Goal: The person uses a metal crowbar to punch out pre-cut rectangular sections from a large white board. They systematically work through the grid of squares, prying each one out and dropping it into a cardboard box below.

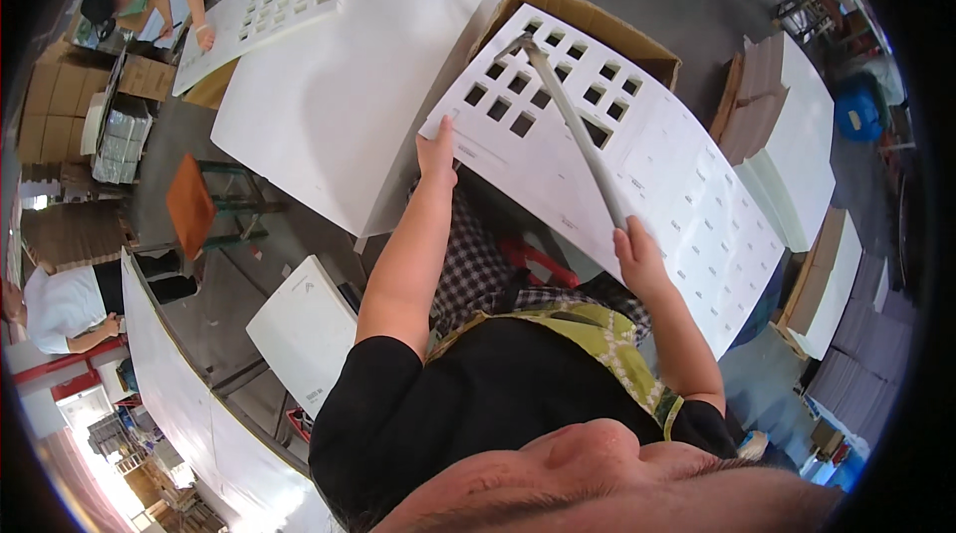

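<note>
A large white sheet stack (647,159), printed with rows of small marks, lies in front of me. Several square holes go through its far-left part. At its near-left edge is my left hand (438,152), with a fingertip on top and the other fingers bent at the rim, closed on it. My right hand (640,256) is wrapped round the lower end of a long pale-handled hammer (570,113). The dark hammer head rests at or just above the holes; I cannot tell whether it touches.
An open cardboard box (637,57) stands under the far end of the sheets. Beside it is a tall white stack (329,75). Piled sheets (792,125) stand on the right and an orange-topped stool (189,202) on the left. Two other people work at the left.
</note>
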`<act>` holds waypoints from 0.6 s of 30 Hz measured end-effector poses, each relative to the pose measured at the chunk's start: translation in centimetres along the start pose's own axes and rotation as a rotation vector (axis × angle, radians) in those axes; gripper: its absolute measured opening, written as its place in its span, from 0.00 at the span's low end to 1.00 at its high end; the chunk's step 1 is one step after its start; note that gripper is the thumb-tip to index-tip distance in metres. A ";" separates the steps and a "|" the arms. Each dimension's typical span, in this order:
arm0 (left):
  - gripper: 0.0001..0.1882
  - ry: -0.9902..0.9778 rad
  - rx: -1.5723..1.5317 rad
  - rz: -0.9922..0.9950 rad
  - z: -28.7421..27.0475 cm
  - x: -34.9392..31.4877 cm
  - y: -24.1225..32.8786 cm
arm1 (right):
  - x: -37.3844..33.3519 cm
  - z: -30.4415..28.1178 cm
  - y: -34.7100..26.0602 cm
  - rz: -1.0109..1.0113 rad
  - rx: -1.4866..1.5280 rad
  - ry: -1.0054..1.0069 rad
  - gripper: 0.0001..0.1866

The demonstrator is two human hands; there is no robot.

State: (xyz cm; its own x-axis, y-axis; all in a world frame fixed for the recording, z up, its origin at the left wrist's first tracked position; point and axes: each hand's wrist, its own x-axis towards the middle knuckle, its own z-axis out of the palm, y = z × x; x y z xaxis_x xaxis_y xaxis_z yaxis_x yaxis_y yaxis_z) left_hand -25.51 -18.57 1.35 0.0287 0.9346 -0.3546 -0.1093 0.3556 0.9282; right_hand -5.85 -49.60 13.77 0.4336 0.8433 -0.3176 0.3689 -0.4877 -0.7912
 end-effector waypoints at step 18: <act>0.27 0.144 0.125 0.172 0.7 2.8 -0.7 | -3.1 2.2 0.3 -0.199 -0.044 0.024 0.11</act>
State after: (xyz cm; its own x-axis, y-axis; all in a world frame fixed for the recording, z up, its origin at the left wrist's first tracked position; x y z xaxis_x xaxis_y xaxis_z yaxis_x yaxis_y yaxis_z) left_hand -24.67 -16.16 -0.22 -0.1225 0.9733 -0.1943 0.0236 0.1986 0.9798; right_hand -8.92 -51.79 13.36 0.3675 0.9188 -0.1442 0.4847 -0.3215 -0.8134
